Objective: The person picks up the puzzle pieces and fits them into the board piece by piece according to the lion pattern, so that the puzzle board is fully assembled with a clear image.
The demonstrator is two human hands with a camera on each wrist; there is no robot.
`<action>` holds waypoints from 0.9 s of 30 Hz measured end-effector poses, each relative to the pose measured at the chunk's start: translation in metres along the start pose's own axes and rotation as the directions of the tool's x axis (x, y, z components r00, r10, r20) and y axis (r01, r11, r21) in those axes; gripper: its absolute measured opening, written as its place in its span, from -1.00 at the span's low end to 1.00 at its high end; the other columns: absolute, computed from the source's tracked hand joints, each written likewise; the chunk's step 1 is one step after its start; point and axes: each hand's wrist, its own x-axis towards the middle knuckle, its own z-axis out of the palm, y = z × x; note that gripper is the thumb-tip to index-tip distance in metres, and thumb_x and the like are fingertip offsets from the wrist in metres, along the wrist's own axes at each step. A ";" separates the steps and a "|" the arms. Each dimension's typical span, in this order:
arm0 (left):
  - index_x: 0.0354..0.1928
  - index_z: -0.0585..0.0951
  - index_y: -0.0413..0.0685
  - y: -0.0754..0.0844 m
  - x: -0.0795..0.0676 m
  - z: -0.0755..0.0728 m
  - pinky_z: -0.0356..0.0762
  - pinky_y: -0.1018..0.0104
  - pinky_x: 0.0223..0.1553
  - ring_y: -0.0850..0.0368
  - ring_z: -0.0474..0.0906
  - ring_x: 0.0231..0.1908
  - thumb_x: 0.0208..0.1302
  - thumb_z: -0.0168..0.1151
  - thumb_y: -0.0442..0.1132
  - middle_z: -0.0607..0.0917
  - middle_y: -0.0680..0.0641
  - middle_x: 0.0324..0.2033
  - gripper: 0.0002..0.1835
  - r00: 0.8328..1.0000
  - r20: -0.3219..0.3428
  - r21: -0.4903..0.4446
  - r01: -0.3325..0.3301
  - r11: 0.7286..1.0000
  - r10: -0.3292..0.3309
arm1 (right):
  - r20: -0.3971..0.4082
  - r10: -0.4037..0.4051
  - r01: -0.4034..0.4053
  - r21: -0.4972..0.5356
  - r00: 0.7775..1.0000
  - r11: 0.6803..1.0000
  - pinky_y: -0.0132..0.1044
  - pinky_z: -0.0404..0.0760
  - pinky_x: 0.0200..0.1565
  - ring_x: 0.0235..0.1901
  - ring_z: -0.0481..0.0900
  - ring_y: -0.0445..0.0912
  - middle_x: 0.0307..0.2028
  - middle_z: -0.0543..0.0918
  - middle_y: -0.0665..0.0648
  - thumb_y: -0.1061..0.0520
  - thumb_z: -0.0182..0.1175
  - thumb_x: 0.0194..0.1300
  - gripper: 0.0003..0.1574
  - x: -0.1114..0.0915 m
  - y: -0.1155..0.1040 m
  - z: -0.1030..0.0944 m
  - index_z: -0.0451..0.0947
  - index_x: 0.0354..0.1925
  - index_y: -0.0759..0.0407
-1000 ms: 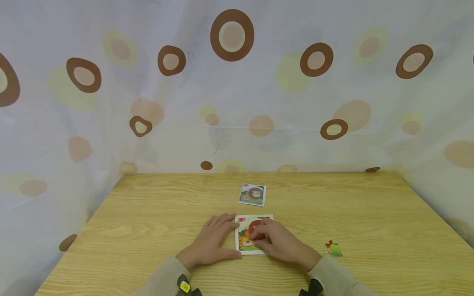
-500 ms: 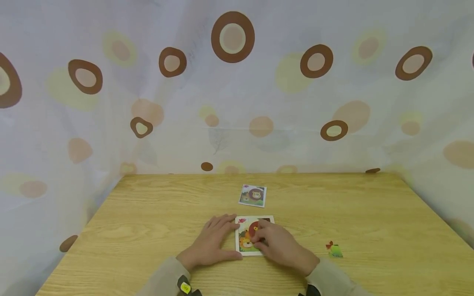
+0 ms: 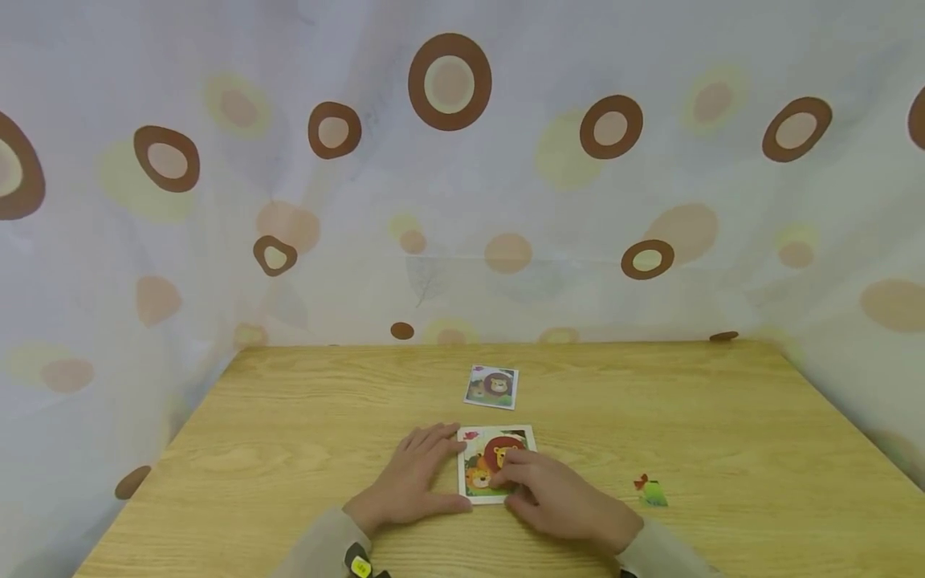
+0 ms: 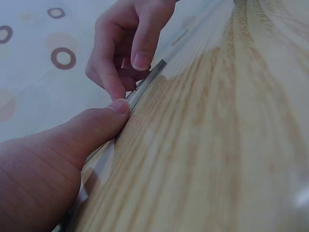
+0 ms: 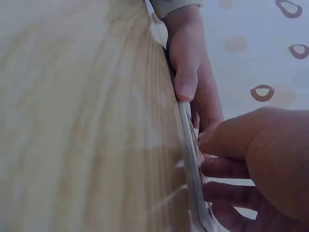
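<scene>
A square lion jigsaw puzzle [image 3: 495, 464] with a white border lies flat on the table in the head view. My left hand [image 3: 414, 480] rests along its left side, fingers spread, with the thumb at the near left corner and the fingertips at the far one. My right hand [image 3: 560, 498] lies over the puzzle's near right part, its bent fingers touching the picture surface. The left wrist view shows the right thumb [image 4: 141, 60] apart from the index finger, with no piece visible between them. The puzzle's lower right is hidden under the right hand.
A small lion picture card [image 3: 491, 387] lies behind the puzzle. To the right of the right hand is a loose green and red puzzle piece [image 3: 652, 491]. Patterned cloth [image 3: 462, 201] hangs behind the wooden table [image 3: 303, 417] and at both sides.
My right hand has shifted slightly right and nearer to me, its fingers spreading a little and showing more of the large lion's face. The left hand stays in place at the puzzle.
</scene>
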 end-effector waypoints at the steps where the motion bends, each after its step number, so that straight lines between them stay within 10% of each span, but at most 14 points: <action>1: 0.29 0.41 0.07 0.000 0.000 0.000 -0.06 -0.25 0.41 -0.11 0.08 0.43 0.10 0.23 0.34 0.27 -0.05 0.42 -0.21 1.000 -0.003 0.000 0.001 1.000 -0.001 | 0.001 -0.015 0.015 0.021 1.000 1.000 -0.50 0.46 -0.28 -0.40 0.31 -0.39 -0.25 0.53 -0.14 0.21 0.23 0.26 -0.76 0.000 0.001 -0.002 0.64 -0.08 0.04; 15: 0.31 0.39 0.10 -0.003 0.000 0.002 -0.07 -0.22 0.42 -0.05 0.06 0.44 0.10 0.22 0.36 0.25 -0.02 0.43 -0.20 1.000 0.013 0.012 0.002 1.000 -0.002 | -0.095 -0.065 0.087 0.246 0.993 0.965 -0.45 0.56 -0.35 -0.32 0.46 -0.36 -0.24 0.62 -0.06 0.30 0.14 0.34 -0.81 -0.027 0.027 -0.017 0.57 -0.16 0.03; 27: 0.30 0.40 0.06 -0.002 0.000 0.002 -0.09 -0.24 0.42 -0.11 0.07 0.44 0.10 0.23 0.35 0.26 -0.06 0.42 -0.19 1.000 0.005 0.015 0.006 1.000 -0.006 | -0.061 0.044 -0.035 0.150 0.997 0.988 -0.43 0.51 -0.39 -0.35 0.39 -0.37 -0.23 0.61 0.01 0.31 0.22 0.26 -0.80 -0.058 0.053 -0.054 0.56 -0.13 0.14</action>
